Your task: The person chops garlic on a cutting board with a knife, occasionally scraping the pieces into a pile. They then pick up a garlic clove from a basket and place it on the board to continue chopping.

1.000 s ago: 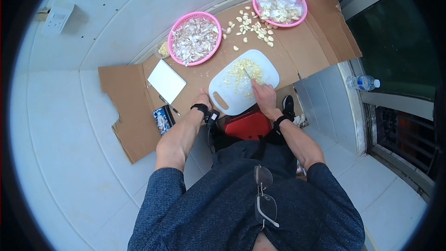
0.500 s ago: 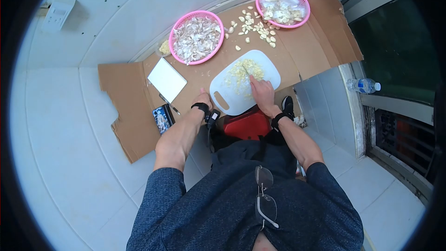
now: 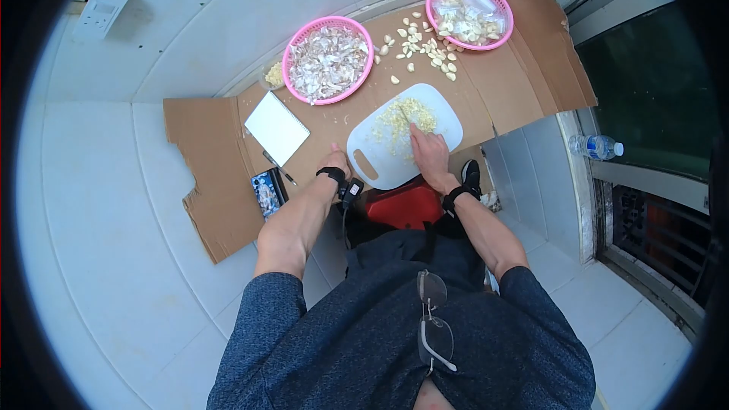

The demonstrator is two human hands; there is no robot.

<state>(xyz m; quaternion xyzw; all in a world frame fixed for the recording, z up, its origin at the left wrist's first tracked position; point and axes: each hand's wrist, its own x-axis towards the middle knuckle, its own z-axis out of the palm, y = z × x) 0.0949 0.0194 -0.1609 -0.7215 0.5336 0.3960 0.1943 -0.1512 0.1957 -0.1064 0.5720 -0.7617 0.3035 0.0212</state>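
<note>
On the cardboard lies a white cutting board [image 3: 386, 175] with chopped garlic [image 3: 416, 112] spread over its upper part. My right hand [image 3: 430, 153] is closed around a knife [image 3: 404, 113], whose thin blade is seen nearly edge-on among the garlic bits; the handle is hidden in my fingers. Just left of the board, my left hand [image 3: 335, 159] rests on the cardboard with its fingers laid out, holding nothing. Peeled garlic cloves [image 3: 434, 53] are scattered behind the board.
A pink basket of garlic skins [image 3: 326, 61] and a pink basket with bagged cloves [image 3: 469, 15] stand at the back. Leftward are a small tub of minced garlic [image 3: 275, 74], a notepad [image 3: 277, 127], a pen [image 3: 280, 168] and a phone [image 3: 267, 193]. The cardboard [image 3: 209, 140] has torn edges.
The whole view has shifted slightly. My right hand stays over the chopped garlic with the knife, and my left hand remains beside the board.
</note>
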